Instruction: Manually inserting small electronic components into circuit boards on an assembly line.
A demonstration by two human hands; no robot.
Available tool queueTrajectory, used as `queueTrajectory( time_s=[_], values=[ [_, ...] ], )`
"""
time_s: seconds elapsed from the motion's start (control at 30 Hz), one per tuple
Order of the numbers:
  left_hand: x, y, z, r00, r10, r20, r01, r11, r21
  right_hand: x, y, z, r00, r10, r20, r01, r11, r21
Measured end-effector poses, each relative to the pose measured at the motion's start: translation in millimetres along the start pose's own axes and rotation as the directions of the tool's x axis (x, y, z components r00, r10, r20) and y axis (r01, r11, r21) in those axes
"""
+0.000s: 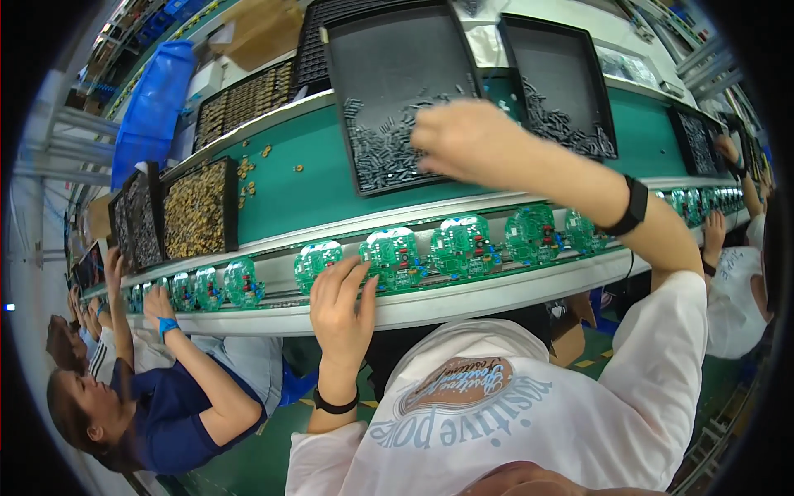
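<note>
My left hand [341,310] rests at the near edge of the conveyor, fingers stretched up against a green circuit board [317,260], with the thumb apart. Beside it stands another green circuit board [395,256] carrying red and dark parts. Over a black tray [397,50], my right hand [467,142] reaches down with curled fingers, slightly blurred. Small dark cylindrical parts [376,153] are heaped in the tray's near end, around the fingertips. Whatever those fingers hold is hidden.
More circuit boards [529,234] line the conveyor rail [463,291] both ways. A second black tray [554,62] holds similar dark parts. Leftward are a bin of yellowish parts [197,207], loose ones on the green mat [314,202], and a co-worker [178,405] in a dark blue shirt. Another person sits at right.
</note>
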State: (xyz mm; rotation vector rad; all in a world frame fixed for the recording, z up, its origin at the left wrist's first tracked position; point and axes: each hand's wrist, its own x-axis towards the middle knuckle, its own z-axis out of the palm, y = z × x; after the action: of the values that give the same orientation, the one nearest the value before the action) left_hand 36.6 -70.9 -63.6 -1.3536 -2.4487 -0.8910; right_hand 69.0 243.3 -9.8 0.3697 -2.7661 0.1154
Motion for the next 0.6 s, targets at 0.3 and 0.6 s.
queueTrajectory(
  time_s=[0.3,0.6],
  values=[
    [30,15,-3,0.999,0.023,0.024,-0.018,0.978,-0.21,-16,-33,30,0.985,-0.122,0.124,0.139,0.98,-0.142],
    [81,-45,-34,0.98,0.053,0.192,-0.063,0.997,0.046,-20,-43,-7,0.995,-0.089,0.042,0.096,0.969,-0.228]
  ],
)
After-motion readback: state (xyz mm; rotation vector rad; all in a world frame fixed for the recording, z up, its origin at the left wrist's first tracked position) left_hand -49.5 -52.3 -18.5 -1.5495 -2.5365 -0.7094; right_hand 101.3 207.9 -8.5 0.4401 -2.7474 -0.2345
